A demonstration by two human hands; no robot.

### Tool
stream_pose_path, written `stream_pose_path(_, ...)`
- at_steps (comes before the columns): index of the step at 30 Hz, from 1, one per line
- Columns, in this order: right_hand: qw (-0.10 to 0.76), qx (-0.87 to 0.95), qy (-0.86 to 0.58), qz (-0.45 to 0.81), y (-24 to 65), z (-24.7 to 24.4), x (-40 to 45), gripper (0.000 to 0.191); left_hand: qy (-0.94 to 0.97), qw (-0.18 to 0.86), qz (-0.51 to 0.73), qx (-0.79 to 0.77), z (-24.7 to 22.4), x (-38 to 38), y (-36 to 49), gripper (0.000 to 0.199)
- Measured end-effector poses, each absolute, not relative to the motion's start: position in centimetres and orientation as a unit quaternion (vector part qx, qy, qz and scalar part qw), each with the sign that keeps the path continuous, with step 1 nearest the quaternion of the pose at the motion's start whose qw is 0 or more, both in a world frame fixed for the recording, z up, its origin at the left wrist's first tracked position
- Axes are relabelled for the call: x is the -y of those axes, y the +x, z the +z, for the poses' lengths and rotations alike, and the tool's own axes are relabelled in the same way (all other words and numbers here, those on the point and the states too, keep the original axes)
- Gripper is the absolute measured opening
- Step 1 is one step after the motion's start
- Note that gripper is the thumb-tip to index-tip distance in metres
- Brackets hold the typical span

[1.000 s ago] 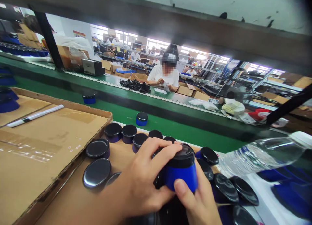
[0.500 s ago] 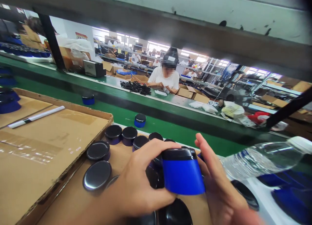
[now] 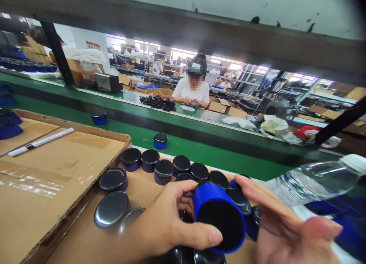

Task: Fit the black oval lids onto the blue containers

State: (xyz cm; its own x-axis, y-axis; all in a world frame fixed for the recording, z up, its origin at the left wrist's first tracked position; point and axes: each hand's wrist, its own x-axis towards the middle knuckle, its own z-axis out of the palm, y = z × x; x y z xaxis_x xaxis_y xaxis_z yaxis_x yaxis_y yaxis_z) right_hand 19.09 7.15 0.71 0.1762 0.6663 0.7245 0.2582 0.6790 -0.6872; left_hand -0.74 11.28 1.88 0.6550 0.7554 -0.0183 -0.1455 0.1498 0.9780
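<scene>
My left hand (image 3: 171, 218) grips a blue cup-shaped part (image 3: 200, 203) between thumb and fingers; the part is tipped so its dark, round underside faces me. Just right of it is my right hand (image 3: 288, 222), its fingers apart and holding nothing. Several round black-topped blue pieces (image 3: 164, 168) stand on the cardboard around and beyond the hands. At the left of this group lies a larger glossy black lid (image 3: 111, 208).
A clear water bottle (image 3: 317, 180) lies tilted at the right. On the left, a cardboard tray (image 3: 94, 157) holds a white pen (image 3: 42, 142). Behind, a green conveyor (image 3: 188, 149) carries blue pieces. A person (image 3: 191, 86) sits across it.
The blue part has been tipped in my left hand, from its side showing to its underside facing me. My right hand has moved right, away from it, and opened wider.
</scene>
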Motion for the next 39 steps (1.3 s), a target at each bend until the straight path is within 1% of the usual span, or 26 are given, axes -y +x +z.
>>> stream_pose_path(1,0.662,0.596,-0.399,0.217,18.4,0.8,-7.1,0.062,0.564,0.717,0.323,-0.253,2.0,-11.4,-0.7,0.063)
stream_pose_path(2,0.642,0.577,-0.424,0.273,17.8,0.8,-7.0,0.066,0.552,0.728,0.326,-0.241,2.0,-11.5,-0.7,0.062)
stream_pose_path(4,0.602,0.574,-0.435,0.344,16.8,0.7,-7.1,0.083,0.519,0.755,0.327,-0.23,2.0,-11.8,-0.6,0.068)
stream_pose_path(5,0.587,0.593,-0.424,0.353,16.5,0.6,-7.2,0.089,0.504,0.766,0.329,-0.227,2.0,-11.9,-0.6,0.072)
stream_pose_path(6,0.581,0.621,-0.405,0.336,16.4,0.5,-7.4,0.092,0.495,0.771,0.331,-0.227,2.1,-12.0,-0.6,0.075)
stream_pose_path(9,0.567,0.704,-0.371,0.216,16.3,0.5,-7.6,0.081,0.485,0.773,0.341,-0.226,2.2,-12.1,-0.6,0.074)
stream_pose_path(12,0.536,0.715,-0.427,0.142,15.8,0.6,-7.4,0.08,0.517,0.746,0.368,-0.2,2.2,-12.0,-0.7,0.071)
stream_pose_path(14,0.528,0.709,-0.459,0.086,15.3,0.6,-7.3,0.07,0.559,0.706,0.391,-0.191,2.2,-11.8,-0.7,0.063)
stream_pose_path(16,0.518,0.725,-0.453,0.018,15.0,0.2,-7.3,0.061,0.602,0.66,0.404,-0.195,2.2,-11.5,-0.6,0.05)
stream_pose_path(17,0.513,0.735,-0.442,-0.008,15.0,0.0,-7.5,0.062,0.619,0.64,0.408,-0.202,2.3,-11.4,-0.6,0.046)
stream_pose_path(19,0.507,0.752,-0.419,-0.042,15.2,-0.3,-7.8,0.064,0.636,0.618,0.409,-0.215,2.4,-11.1,-0.6,0.044)
stream_pose_path(23,0.522,0.749,-0.406,-0.02,15.4,-0.6,-8.1,0.068,0.649,0.606,0.399,-0.231,2.7,-10.9,-1.0,0.052)
stream_pose_path(27,0.545,0.735,-0.402,0.027,15.2,-0.5,-7.8,0.069,0.66,0.595,0.384,-0.251,2.7,-11.1,-1.4,0.068)
stream_pose_path(29,0.55,0.732,-0.401,0.035,14.9,-0.5,-7.7,0.069,0.701,0.54,0.394,-0.248,2.8,-11.5,-1.6,0.068)
stream_pose_path(31,0.568,0.723,-0.391,0.045,14.6,-0.5,-7.6,0.069,0.746,0.447,0.429,-0.246,3.0,-11.9,-1.9,0.067)
stream_pose_path(33,0.594,0.708,-0.379,0.05,14.3,-0.4,-7.5,0.07,0.758,0.365,0.478,-0.251,3.5,-11.9,-2.6,0.063)
stream_pose_path(34,0.604,0.701,-0.376,0.048,14.1,-0.4,-7.4,0.07,0.745,0.339,0.508,-0.269,3.8,-11.6,-3.0,0.057)
stream_pose_path(36,0.609,0.692,-0.385,0.036,14.0,-0.2,-7.3,0.071,0.701,0.302,0.553,-0.335,3.9,-10.0,-4.1,0.034)
stream_pose_path(37,0.61,0.687,-0.396,0.027,14.0,0.0,-7.2,0.071,0.682,0.287,0.559,-0.373,3.6,-8.7,-4.6,0.026)
stream_pose_path(38,0.609,0.681,-0.407,0.016,14.1,0.2,-7.1,0.07,0.683,0.281,0.542,-0.4,3.1,-7.1,-4.9,0.024)
stream_pose_path(39,0.611,0.673,-0.417,0.006,14.1,0.4,-6.9,0.069,0.714,0.293,0.502,-0.39,2.4,-5.3,-5.1,0.024)
